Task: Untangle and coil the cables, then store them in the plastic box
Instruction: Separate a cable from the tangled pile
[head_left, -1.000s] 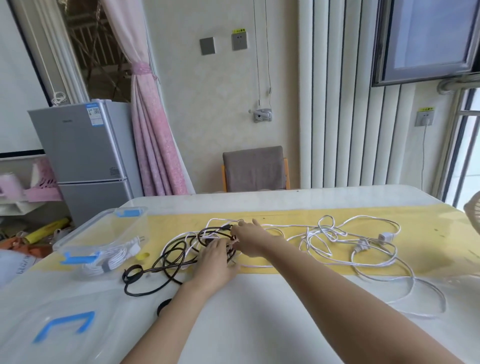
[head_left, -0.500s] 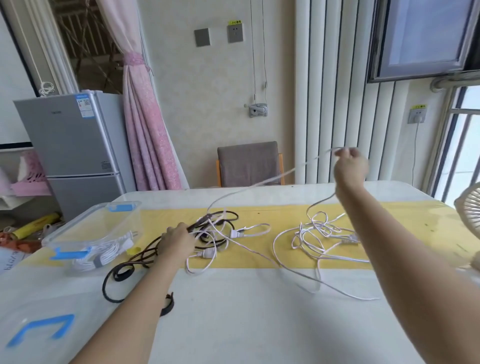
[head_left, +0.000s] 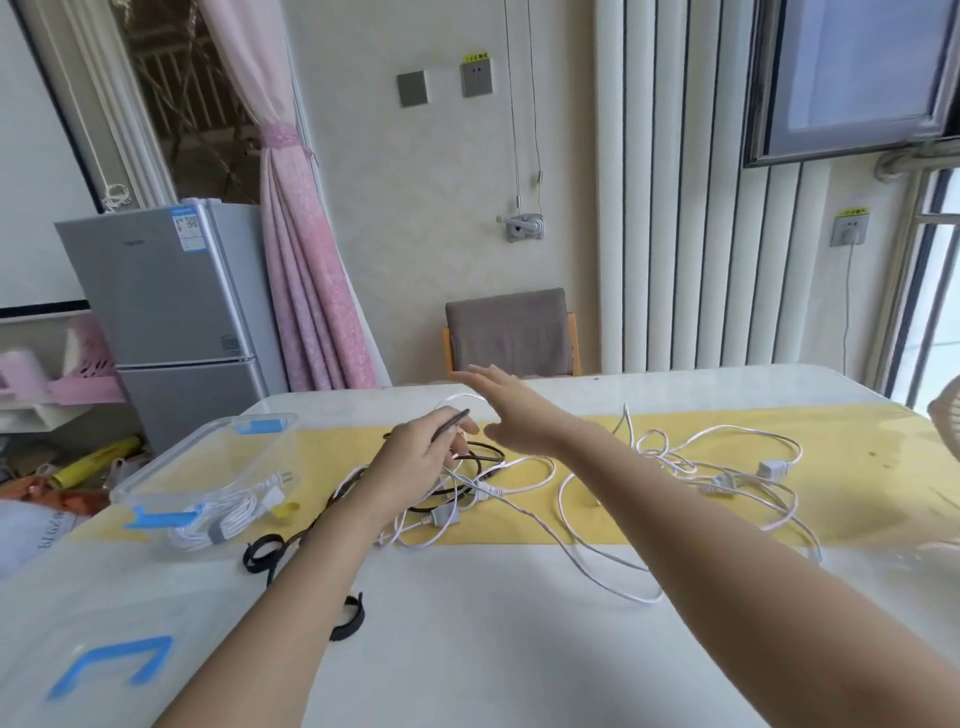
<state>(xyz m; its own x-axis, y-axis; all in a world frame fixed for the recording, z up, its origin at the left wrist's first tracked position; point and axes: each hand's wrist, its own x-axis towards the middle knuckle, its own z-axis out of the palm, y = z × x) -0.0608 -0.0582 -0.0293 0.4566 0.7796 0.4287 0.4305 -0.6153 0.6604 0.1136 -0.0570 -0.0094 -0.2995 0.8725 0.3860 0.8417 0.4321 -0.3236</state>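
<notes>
A tangle of white cables (head_left: 691, 467) spreads over the yellow runner (head_left: 857, 493) on the table. A black cable (head_left: 483, 460) lies looped among them near the middle. My left hand (head_left: 415, 457) pinches a raised length of the black cable above that knot. Just beyond it my right hand (head_left: 511, 415) hovers with fingers straight, holding nothing. The clear plastic box (head_left: 171, 467) with blue clips stands at the left and holds one coiled white cable (head_left: 221, 519).
The box's clear lid (head_left: 78, 649) with a blue clip lies at the near left corner. Black straps (head_left: 345, 621) lie on the white table (head_left: 493, 649) in front of the cables. A chair (head_left: 511, 332) stands behind the table, a fridge (head_left: 166, 312) at the left.
My right hand has let go of the white cable it held high and has come down to the left. My left hand has lifted off the pile with the black cable.
</notes>
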